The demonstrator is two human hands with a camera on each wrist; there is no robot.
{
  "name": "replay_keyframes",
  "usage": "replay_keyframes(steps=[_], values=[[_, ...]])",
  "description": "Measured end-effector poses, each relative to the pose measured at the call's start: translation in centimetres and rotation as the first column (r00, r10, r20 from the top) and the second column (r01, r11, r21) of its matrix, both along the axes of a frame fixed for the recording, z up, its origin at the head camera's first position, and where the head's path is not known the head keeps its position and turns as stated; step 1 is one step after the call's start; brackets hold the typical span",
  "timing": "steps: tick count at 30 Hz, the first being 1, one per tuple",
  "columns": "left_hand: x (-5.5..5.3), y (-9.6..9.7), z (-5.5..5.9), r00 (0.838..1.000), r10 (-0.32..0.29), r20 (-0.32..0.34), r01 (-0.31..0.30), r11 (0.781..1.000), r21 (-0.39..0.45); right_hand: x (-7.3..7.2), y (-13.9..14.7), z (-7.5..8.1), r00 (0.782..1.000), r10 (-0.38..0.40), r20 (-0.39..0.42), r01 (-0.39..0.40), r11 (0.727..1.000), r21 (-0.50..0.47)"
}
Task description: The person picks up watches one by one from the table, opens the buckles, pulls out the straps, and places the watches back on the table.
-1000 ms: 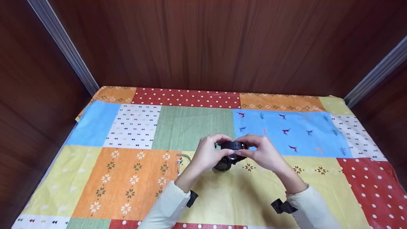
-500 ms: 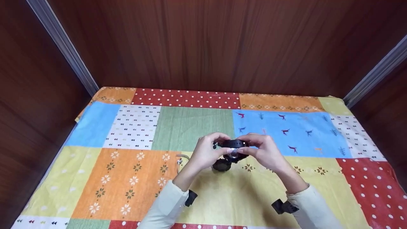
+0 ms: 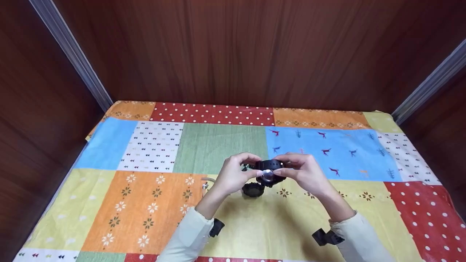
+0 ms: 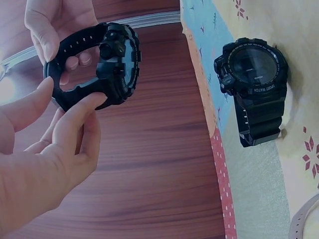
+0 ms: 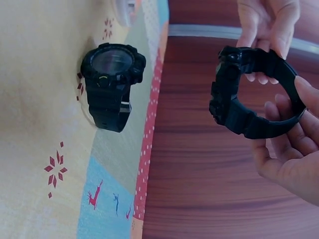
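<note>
Both hands hold a black sports wristwatch [image 3: 270,165] above the table, its strap fastened into a loop. My left hand [image 3: 233,176] pinches it from the left; my right hand [image 3: 306,174] pinches it from the right. In the head view, shiny metal [image 3: 268,175] shows inside the loop between the thumbs. The left wrist view shows the held watch's case [image 4: 119,59] facing away, with left fingers along the strap. In the right wrist view, right fingers [image 5: 286,144] curl around the strap's buckle side. Below, a second black sports watch [image 4: 254,74] stands face up on the cloth.
A patchwork tablecloth [image 3: 145,211] covers the table. A slim light strap with metal parts [image 3: 207,180] lies left of the left hand, partly hidden by the wrist. Brown wood-grain panels [image 3: 233,54] enclose the back and sides.
The held watch tilts slightly, and the thumbs spread a little apart, showing more shiny metal between them. The second watch stays in place and is less covered by the held one.
</note>
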State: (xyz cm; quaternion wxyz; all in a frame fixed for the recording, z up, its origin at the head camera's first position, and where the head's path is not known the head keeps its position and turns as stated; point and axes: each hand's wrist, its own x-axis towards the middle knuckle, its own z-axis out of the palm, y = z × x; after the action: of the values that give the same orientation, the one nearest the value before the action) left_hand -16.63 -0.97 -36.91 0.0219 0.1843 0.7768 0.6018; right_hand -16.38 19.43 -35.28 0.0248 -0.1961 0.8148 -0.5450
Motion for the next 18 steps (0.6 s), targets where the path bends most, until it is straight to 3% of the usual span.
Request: replay_keyframes(steps=[8,18], values=[[0.02,-0.06,-0.05,1.0,0.007,0.03,-0.007,1.0,0.013,0.01,0.22,0.11,1.0,-0.011,0.019,0.011,1.0,-0.021],[0.32,-0.03,0.01,0.999,0.029,-0.046,-0.031,0.998,-0.048,-0.04,0.18,-0.07,0.999,0.002,0.04,-0.002,1.0,0.007]])
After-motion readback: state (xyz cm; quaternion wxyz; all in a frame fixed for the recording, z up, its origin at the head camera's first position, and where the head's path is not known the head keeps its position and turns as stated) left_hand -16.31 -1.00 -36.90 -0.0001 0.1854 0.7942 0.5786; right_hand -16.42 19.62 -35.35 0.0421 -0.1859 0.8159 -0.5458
